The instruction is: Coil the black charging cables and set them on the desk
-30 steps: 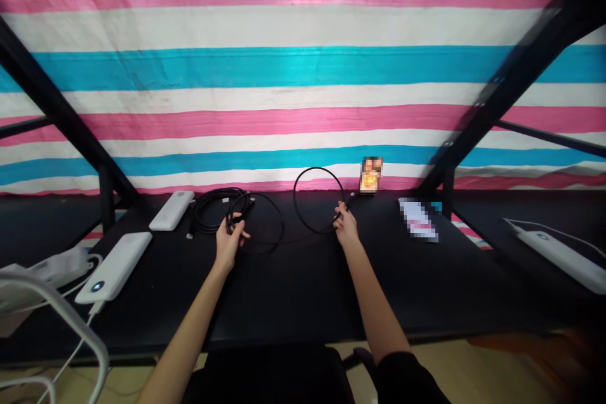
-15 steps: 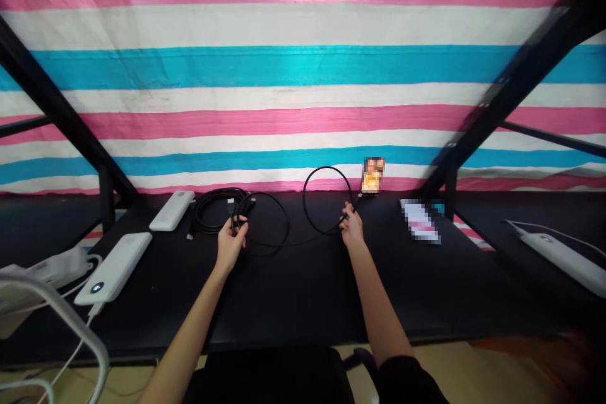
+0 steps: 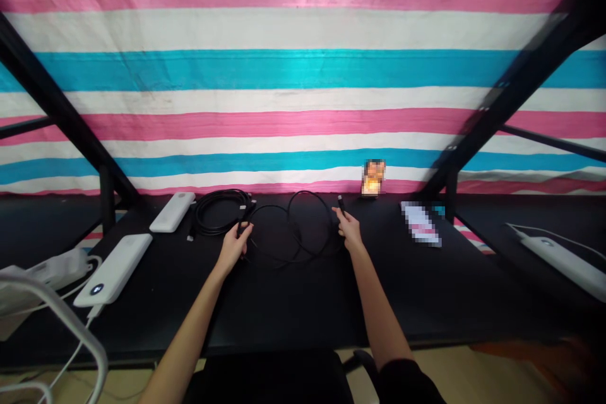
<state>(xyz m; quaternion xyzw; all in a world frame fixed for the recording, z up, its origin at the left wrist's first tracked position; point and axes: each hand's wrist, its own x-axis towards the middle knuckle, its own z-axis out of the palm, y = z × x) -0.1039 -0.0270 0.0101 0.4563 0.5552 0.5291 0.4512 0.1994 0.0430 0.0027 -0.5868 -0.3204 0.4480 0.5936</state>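
A thin black USB cable spreads in loose loops between my two hands over the black table. My left hand is closed on one end of it, with a pale metal plug pointing up past the fingers. The other end is pinched in my right hand, its plug tip sticking up above the thumb and forefinger. Just beyond my left hand lies a second, thicker coiled black cable, with its connectors showing at the sides.
Two white power banks lie at the left, the nearer one plugged to a white cord. A white power strip sits farther left. A phone-like lit screen stands at the back. Another white device lies right.
My right hand has shifted its hold so the plug now points up from its fingers. The cable's loop has dropped lower and leftward, and my left hand has moved slightly nearer me.
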